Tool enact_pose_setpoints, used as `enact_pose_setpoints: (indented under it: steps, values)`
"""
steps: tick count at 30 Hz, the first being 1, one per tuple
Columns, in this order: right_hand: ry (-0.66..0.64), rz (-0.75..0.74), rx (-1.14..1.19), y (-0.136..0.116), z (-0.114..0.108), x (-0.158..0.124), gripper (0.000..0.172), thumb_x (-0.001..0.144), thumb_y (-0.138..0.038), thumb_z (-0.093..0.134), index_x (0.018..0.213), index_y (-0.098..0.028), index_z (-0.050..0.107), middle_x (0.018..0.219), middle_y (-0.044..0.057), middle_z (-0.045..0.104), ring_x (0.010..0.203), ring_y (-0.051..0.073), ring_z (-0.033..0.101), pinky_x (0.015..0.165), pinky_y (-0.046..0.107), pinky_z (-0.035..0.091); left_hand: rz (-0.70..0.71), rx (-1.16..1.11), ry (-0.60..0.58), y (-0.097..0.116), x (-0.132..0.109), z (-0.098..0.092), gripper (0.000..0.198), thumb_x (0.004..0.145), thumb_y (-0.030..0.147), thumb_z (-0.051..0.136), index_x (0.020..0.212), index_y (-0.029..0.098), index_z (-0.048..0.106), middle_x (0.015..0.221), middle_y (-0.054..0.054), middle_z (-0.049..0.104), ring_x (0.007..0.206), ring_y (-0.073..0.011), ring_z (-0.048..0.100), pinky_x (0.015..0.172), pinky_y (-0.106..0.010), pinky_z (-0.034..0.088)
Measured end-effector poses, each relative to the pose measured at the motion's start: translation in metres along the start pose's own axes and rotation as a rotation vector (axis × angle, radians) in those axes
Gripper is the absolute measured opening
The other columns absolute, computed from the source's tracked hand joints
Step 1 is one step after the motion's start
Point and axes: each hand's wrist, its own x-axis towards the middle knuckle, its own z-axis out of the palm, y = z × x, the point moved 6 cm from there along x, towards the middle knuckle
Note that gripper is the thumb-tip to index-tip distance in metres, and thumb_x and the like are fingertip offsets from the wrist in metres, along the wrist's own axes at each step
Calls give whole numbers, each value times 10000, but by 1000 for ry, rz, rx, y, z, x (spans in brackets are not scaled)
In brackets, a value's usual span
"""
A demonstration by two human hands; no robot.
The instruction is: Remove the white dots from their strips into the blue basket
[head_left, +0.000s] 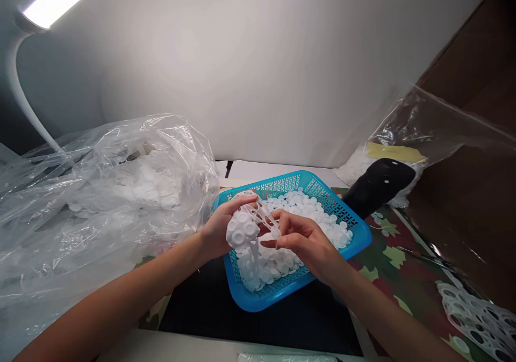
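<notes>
My left hand (pixel 217 227) is closed around a folded white rubbery sheet (pixel 242 230) with round raised discs moulded in it. Thin white webbing stretches from that sheet to my right hand (pixel 306 238), whose thumb and fingers pinch its end. Both hands are over a blue plastic basket (pixel 258 304), near its left and middle. Loose small white discs (pixel 278 265) lie heaped inside the basket. Part of the sheet is hidden behind my left fingers and thumb.
A large clear plastic bag (pixel 173 131) with white pieces stands left, under a lamp (pixel 60 2). At right are a black rounded object (pixel 379 185), another clear bag (pixel 419 115) with a yellow label, and a holed white sheet (pixel 479 319). A black mat (pixel 258 330) lies below the basket.
</notes>
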Motion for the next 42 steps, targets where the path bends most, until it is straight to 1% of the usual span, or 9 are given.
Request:
enact_pose_setpoints:
  steps: [3,8,12,15,18,21,26,37,42]
  values:
    - [-36,5,-4,0,0,-1,157,648,-60,511,544,-171,472,959,22,520,984,196,503,890,382,436,20,-32,31,1,0,-1,310,816,269,522,546,119,548,503,-12,566,447,-111,545,473,-216,409]
    - [-103,-15,81,-4,2,-2,130,571,-66,474,520,-185,471,930,26,527,1050,241,489,919,435,420,4,-31,-16,0,-1,1,302,817,295,518,580,109,553,544,-36,585,484,-123,571,473,-212,422]
    - [-166,-42,51,-7,6,-1,139,532,-55,460,482,-185,453,1043,24,569,1135,271,462,986,466,366,77,-136,-111,6,1,-1,267,837,213,460,578,149,441,452,51,401,322,-34,345,359,-155,293]
    - [-143,-41,47,-7,5,0,129,596,-83,486,518,-184,472,1058,45,566,1125,265,468,966,463,386,92,-118,-170,7,2,-1,312,836,239,465,550,169,359,430,73,301,311,-28,215,348,-160,242]
    - [-54,-44,13,-6,1,1,135,702,-152,524,571,-180,506,957,52,549,981,222,521,847,397,458,79,-13,-147,3,2,1,320,739,301,583,544,178,361,441,66,328,350,-45,281,380,-183,276]
    - [37,-49,-39,-4,-4,2,174,784,-228,534,618,-179,528,825,31,533,786,162,521,678,298,453,101,126,-42,-1,0,2,293,648,306,656,552,172,413,466,52,394,392,-63,362,390,-194,283]
    - [53,-1,-83,-1,-4,3,221,824,-300,569,645,-182,511,660,-21,486,597,109,465,568,247,379,206,388,-27,1,-4,10,156,693,256,642,649,126,567,598,-19,577,537,-122,541,491,-215,389]
    - [181,40,-150,5,-12,2,395,843,-411,549,554,-178,415,525,-53,357,482,78,291,457,242,205,246,445,19,3,-7,9,220,687,233,679,599,143,498,548,51,436,495,-59,397,473,-192,310]
    - [146,35,-199,4,-11,3,375,845,-399,545,553,-166,504,534,-30,450,489,82,339,475,247,240,265,482,-9,2,-7,8,163,704,237,670,647,141,550,579,29,517,540,-82,470,510,-202,342]
